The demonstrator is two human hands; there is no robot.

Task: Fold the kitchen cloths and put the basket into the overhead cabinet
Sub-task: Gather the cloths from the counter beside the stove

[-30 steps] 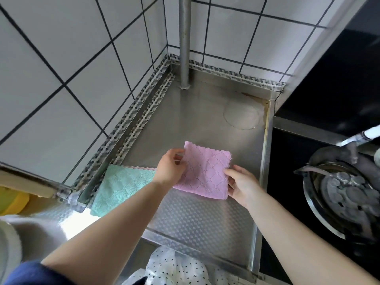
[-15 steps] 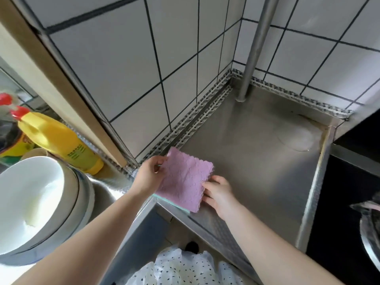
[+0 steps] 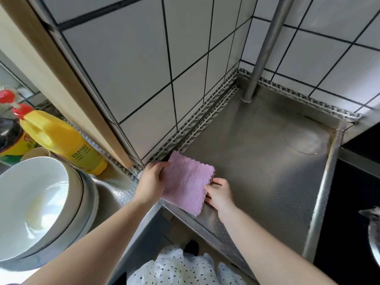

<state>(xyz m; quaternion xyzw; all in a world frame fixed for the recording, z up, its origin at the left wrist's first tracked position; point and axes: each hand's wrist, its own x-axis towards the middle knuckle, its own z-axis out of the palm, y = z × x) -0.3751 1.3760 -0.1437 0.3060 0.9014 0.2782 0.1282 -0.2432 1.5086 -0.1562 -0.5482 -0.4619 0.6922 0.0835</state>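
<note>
Polka-dot clothing (image 3: 181,268) at 6 o'clock, nearest the camera. Both forearms reach up from there to the near-left corner of the steel counter (image 3: 257,161).

Left hand (image 3: 151,181), just left of frame centre: fingers curled over the left edge of the pink cloth (image 3: 186,182), thumb side on top, gripping it. Right hand (image 3: 219,194) sits at the cloth's 3–4 o'clock edge, fingers roughly straight and tucked at or under the edge; can't tell if it pinches or just steadies.

Pink cloth is folded to a small square, lying flat at the counter corner, front edge slightly overhanging.

White bowl (image 3: 33,202) stack at 9 o'clock, yellow bottle (image 3: 61,140) at 10 o'clock behind it. Tiled wall (image 3: 144,79) at 12, steel pole (image 3: 265,48) at 1 o'clock. No basket or cabinet in view.

Step, judged: stacking or squaring the folded pink cloth. Next likely needs edges aligned and pressed flat, then the pile moved to the basket, wherever that is.

Versus a second ago: the pink cloth was further right on the counter with a teal cloth showing beside it at 9 o'clock; now the pink one covers that spot and no teal shows. View has swung left, bringing the bowls and bottle in and dropping the stove out. Hands keep the same side-by-side hold.
</note>
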